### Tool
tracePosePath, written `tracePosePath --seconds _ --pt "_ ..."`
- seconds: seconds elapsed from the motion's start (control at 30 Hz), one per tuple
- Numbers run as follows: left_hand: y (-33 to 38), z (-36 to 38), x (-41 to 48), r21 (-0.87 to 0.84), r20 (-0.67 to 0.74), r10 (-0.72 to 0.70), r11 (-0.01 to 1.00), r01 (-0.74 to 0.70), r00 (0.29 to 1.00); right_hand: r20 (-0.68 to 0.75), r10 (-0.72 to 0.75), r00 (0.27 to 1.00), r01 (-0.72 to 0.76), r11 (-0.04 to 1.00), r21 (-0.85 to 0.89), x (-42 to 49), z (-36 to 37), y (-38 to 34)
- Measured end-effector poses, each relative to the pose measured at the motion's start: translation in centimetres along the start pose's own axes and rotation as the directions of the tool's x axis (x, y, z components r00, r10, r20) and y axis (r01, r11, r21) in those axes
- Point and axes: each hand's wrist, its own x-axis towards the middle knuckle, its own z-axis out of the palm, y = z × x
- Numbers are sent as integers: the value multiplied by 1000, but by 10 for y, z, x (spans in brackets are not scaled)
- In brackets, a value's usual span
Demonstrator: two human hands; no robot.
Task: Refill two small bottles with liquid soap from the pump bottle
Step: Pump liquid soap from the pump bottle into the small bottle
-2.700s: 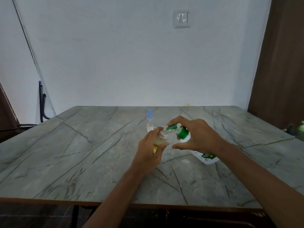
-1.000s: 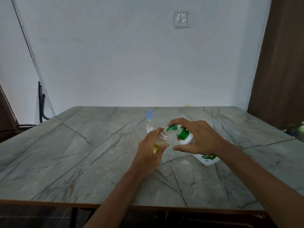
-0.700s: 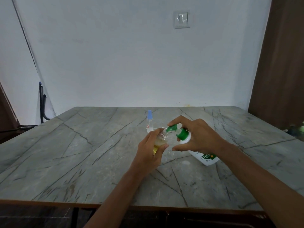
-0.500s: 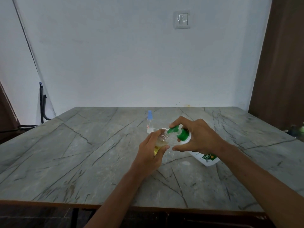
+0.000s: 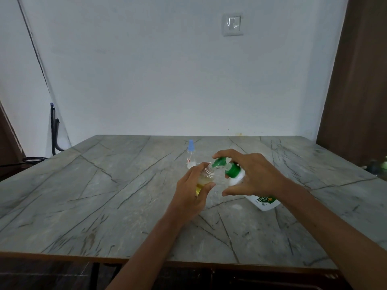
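A: Start with the desk (image 5: pixel 104 195). What stood on it?
B: The pump bottle (image 5: pixel 261 200) leaned toward the middle, its base seemingly on the desk right of centre. The right hand (image 5: pixel 253 174) curled over the green pump head (image 5: pixel 218 162).
A: Any change?
B: Little. The head dipped slightly, then rose. Its nozzle stayed at the mouth of the small open bottle (image 5: pixel 206 176), gripped in the left hand (image 5: pixel 192 191) and part yellow. Filling was probably unfinished.
A: The other?
B: The blue-capped bottle (image 5: pixel 191 153) stood behind, toward the far edge, unheld.
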Motion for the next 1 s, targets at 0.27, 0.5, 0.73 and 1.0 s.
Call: tracePosePath --seconds 0.27,0.5,0.73,1.0 --pt "1 -1 -1 -9 4 3 1000 -3 1000 0 25 1000 -25 1000 13 2 1 1" --pt "1 -1 -1 -25 45 36 999 -35 998 -28 27 999 -26 999 45 3 4 4" --pt "-1 0 -2 -18 45 45 999 -45 998 -27 50 998 -49 998 44 4 3 3" --pt "-1 0 0 -34 3 3 999 -3 1000 -21 -43 999 43 999 -11 -1 -1 0"
